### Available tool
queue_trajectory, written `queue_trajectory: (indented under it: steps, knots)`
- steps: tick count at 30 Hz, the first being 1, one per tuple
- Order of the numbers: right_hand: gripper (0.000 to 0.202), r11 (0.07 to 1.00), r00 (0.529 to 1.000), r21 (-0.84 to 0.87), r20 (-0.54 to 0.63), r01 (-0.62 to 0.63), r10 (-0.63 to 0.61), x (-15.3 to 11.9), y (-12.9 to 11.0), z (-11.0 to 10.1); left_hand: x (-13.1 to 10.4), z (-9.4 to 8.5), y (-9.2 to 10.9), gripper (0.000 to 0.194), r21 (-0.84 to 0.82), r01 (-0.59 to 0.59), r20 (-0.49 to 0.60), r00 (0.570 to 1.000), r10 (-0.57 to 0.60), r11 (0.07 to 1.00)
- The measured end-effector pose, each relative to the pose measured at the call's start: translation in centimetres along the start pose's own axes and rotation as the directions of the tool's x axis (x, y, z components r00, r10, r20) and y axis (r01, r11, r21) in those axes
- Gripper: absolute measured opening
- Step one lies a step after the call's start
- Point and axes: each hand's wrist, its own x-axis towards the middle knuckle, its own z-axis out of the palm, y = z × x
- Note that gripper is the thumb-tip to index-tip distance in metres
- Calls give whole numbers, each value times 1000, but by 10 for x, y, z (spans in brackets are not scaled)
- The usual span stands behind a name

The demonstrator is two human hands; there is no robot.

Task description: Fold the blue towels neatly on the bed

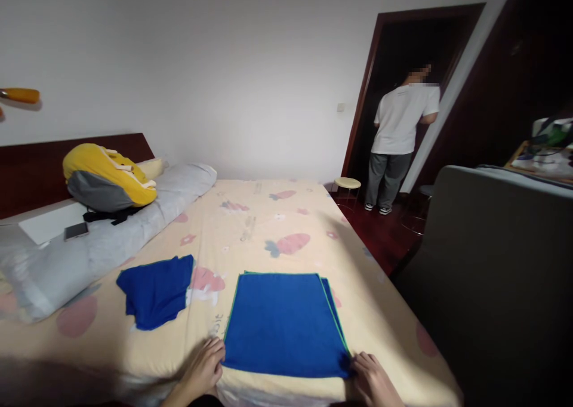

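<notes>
A blue cloth with green edging (284, 326) lies flat on the bed (277, 216), with another blue layer showing beneath its right and top edges. At its near left corner, my left hand (208, 362) is closed on the cloth. My right hand (369, 374) pinches the near right corner. Further left lies a second blue cloth (156, 290), crumpled and uneven in outline, touched by neither hand.
A yellow and grey backpack (110, 177), a white flat item (51, 222) and a phone (76, 231) rest at the left. A person in a white shirt (400, 120) stands at the doorway near a stool (347, 183). A dark panel (487, 276) borders the right.
</notes>
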Motion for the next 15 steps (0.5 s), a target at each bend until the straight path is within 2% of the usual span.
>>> queue_trajectory:
  steps: [2,4,7,11,15]
  knots:
    - [19,994,997,93,-31,-64,67,5,5,2,4,1,-3,31,-124,47,-6,999,-48,991]
    - [21,972,988,193,-55,-134,147,12,11,4,11,4,-10,31,-265,145,3,989,-150,953]
    - [28,939,972,273,-54,-207,230,26,21,6,24,11,-21,31,-361,264,35,962,-269,894]
    - [34,961,963,136,-92,-240,254,43,32,9,40,19,-29,29,-313,315,22,946,-325,896]
    - [34,969,958,9,-145,-247,246,51,36,20,49,25,-23,36,-181,363,5,930,-368,914]
